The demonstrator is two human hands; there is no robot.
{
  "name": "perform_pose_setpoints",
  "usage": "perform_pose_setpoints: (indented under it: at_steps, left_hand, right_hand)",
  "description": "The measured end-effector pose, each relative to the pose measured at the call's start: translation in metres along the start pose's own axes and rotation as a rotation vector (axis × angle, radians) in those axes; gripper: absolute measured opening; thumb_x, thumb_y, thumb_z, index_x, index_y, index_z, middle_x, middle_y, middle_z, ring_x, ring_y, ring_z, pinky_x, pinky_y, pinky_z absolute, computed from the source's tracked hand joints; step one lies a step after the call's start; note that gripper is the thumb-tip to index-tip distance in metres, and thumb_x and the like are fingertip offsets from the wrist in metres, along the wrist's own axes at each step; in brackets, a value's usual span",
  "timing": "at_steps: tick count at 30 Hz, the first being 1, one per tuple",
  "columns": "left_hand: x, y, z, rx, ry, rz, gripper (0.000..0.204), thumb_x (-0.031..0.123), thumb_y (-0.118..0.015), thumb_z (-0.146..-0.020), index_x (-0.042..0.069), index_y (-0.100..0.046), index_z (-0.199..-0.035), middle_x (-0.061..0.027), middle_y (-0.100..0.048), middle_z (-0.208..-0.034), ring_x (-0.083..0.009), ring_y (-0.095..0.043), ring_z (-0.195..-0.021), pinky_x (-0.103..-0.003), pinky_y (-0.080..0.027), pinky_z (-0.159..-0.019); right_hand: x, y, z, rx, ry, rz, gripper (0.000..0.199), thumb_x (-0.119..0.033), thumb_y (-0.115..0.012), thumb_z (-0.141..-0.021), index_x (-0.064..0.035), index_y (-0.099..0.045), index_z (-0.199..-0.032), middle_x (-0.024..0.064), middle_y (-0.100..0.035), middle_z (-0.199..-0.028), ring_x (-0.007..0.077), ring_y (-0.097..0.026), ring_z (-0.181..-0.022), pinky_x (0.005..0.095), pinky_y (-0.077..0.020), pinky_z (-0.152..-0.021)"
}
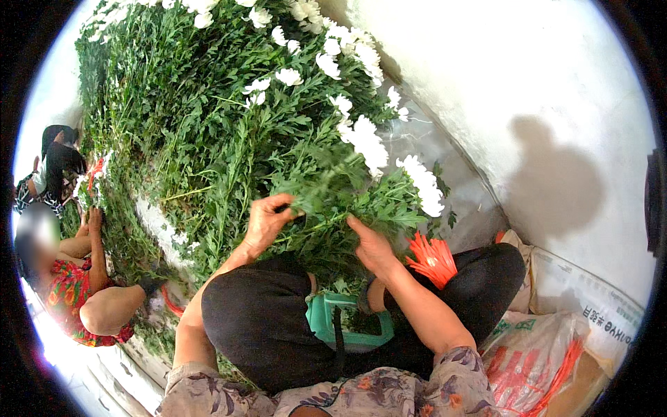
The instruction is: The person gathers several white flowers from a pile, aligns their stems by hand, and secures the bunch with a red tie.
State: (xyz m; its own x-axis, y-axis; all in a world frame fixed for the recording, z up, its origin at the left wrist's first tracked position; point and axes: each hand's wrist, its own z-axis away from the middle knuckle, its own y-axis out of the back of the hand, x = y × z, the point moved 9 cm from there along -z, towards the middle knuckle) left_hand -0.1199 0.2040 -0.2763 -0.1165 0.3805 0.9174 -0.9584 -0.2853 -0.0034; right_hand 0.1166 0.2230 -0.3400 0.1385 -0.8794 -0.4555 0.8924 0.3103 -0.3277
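Note:
My left hand pinches the stem end of a white chrysanthemum whose leaves are smeared by motion. To its right, my right hand closes round the stems of a small bunch of white chrysanthemums, with the thumb on top. The bunch's blooms point away to the upper right, beyond my right knee. A large heap of leafy chrysanthemums spreads in front of both hands. A sheaf of orange strips lies by my right thigh, just beside my right forearm.
A teal-edged piece with a black strap sits between my legs. On the right are a clear plastic bag with red and orange contents and a white wall. At the left, a person sits among flowers, another person behind.

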Motion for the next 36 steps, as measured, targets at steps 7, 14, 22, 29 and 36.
perform_pose_setpoints:
  at_steps: [7,14,22,29,36]
  left_hand:
    - [-0.036,-0.034,-0.007,-0.002,0.127,0.064,0.018,-0.006,-0.061,-0.085,-0.003,-0.065,-0.103,-0.0015,-0.065,-0.095,-0.0071,-0.057,-0.086,-0.023,-0.048,-0.078]
    - [-0.034,-0.059,-0.008,-0.178,-0.008,0.196,0.024,-0.005,-0.061,-0.084,-0.004,-0.063,-0.108,-0.0025,-0.064,-0.098,-0.0124,-0.059,-0.092,-0.026,-0.047,-0.083]
    - [-0.018,-0.083,-0.002,-0.495,-0.024,-0.371,0.031,0.006,-0.061,-0.085,0.006,-0.065,-0.116,-0.0107,-0.068,-0.108,-0.0171,-0.063,-0.095,-0.030,-0.050,-0.085]
    - [-0.123,0.011,-0.020,-0.751,-0.044,-1.251,0.041,0.040,-0.062,-0.088,0.006,-0.066,-0.110,-0.0135,-0.066,-0.109,-0.0320,-0.060,-0.104,-0.042,-0.048,-0.089]
    - [-0.105,0.082,-0.039,-0.470,-0.129,-1.313,0.035,0.024,-0.072,-0.079,0.007,-0.066,-0.109,-0.0125,-0.064,-0.109,-0.0320,-0.060,-0.103,-0.043,-0.049,-0.087]
  right_hand:
    - [-0.019,-0.011,0.009,0.075,0.112,-0.008,0.067,-0.048,-0.064,-0.086,-0.0028,-0.053,-0.133,0.0092,-0.057,-0.128,0.0194,-0.053,-0.111,0.0312,-0.0386,-0.098]
    - [-0.011,-0.014,-0.005,0.026,0.232,0.027,0.062,-0.046,-0.066,-0.085,-0.0021,-0.056,-0.128,0.0088,-0.058,-0.125,0.0197,-0.053,-0.109,0.0329,-0.0399,-0.097]
    - [0.003,-0.004,-0.003,-0.042,0.278,0.222,0.037,-0.024,-0.060,-0.092,-0.0069,-0.057,-0.125,0.0035,-0.056,-0.128,0.0138,-0.052,-0.113,0.0298,-0.0388,-0.099]
    - [-0.005,-0.011,0.010,-0.115,0.271,-0.117,0.028,-0.026,-0.058,-0.093,-0.0077,-0.063,-0.113,0.0060,-0.062,-0.117,0.0193,-0.056,-0.112,0.0392,-0.0428,-0.099]
    - [-0.079,0.047,0.060,-0.140,0.385,-0.612,0.022,-0.029,-0.063,-0.090,-0.0116,-0.061,-0.103,0.0055,-0.062,-0.103,0.0249,-0.056,-0.110,0.0467,-0.0402,-0.103]
